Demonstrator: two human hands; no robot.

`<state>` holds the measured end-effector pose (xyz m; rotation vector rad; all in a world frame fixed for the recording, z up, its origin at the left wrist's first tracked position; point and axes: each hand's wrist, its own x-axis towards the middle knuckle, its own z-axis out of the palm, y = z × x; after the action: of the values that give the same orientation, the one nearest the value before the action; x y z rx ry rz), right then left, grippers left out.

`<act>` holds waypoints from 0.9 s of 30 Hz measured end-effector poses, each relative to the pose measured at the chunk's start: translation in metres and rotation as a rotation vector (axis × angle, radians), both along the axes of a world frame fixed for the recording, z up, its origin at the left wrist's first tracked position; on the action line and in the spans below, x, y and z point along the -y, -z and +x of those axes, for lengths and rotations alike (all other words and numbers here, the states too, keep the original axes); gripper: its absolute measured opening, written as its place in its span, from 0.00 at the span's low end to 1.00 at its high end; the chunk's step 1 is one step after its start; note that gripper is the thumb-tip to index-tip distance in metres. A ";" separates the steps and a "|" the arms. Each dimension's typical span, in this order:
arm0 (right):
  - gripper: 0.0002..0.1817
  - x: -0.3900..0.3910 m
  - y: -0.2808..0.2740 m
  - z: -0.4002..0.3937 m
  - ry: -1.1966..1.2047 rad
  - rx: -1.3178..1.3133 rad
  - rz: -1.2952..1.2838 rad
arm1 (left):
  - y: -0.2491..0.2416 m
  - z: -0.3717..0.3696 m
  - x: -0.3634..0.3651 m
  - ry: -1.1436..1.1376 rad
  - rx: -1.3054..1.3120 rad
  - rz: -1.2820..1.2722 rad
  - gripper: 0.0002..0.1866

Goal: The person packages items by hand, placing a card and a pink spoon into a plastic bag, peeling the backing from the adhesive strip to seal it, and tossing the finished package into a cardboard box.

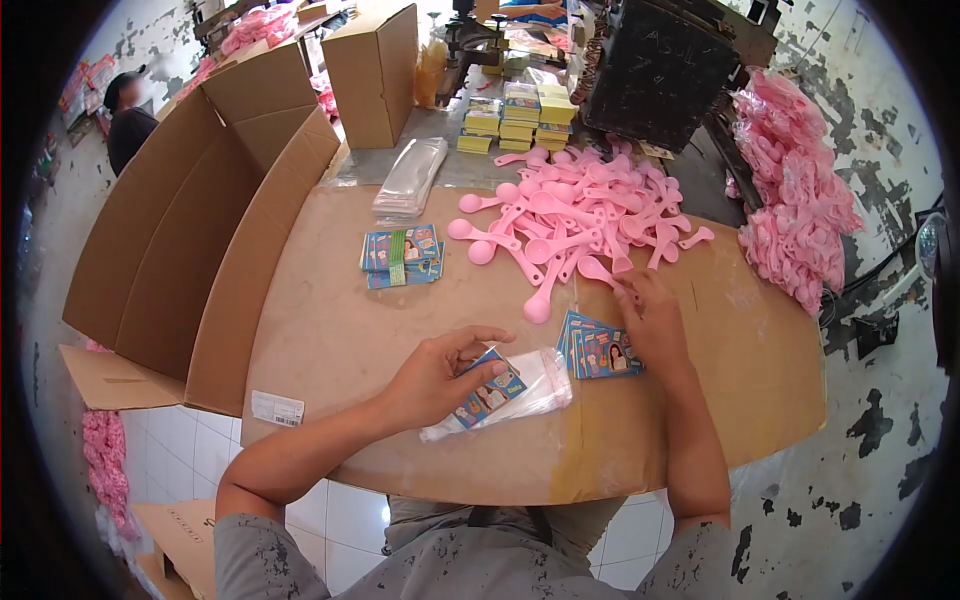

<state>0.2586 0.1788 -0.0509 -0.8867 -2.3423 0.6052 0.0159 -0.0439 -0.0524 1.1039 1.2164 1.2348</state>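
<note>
My left hand (440, 378) holds a blue printed card (490, 393) between thumb and fingers, over a flat stack of clear plastic bags (540, 388). At the near edge of a heap of pink spoons (570, 205), my right hand (650, 318) has its fingers closed on the handle of one pink spoon (597, 270). Just left of and below that hand lies a fanned pile of blue cards (603, 352). A bundle of similar cards (402, 252) with a green band rests farther back on the left.
An open cardboard box (190, 230) stands at the left. Clear bags (410, 178) and card stacks (520, 115) lie at the back, near a dark machine panel (655, 75). Bagged pink items (795, 190) hang at the right. A person (128, 125) is at the far left.
</note>
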 end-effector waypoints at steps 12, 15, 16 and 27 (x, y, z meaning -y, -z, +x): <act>0.12 -0.002 -0.001 0.011 -0.071 0.123 0.034 | 0.001 -0.001 -0.001 0.025 0.023 0.018 0.18; 0.12 0.003 -0.003 0.008 -0.084 0.011 -0.100 | -0.001 -0.003 -0.001 0.051 0.051 -0.032 0.19; 0.12 0.005 -0.004 0.007 -0.087 -0.044 -0.141 | 0.000 -0.003 -0.001 0.042 0.058 -0.006 0.19; 0.08 0.058 -0.038 -0.003 -0.305 -0.280 -0.323 | 0.007 -0.005 -0.001 -0.005 0.009 0.051 0.19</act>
<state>0.2553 0.1213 -0.0130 -0.5323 -2.1686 1.1794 0.0112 -0.0430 -0.0596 1.1320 1.1876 1.2799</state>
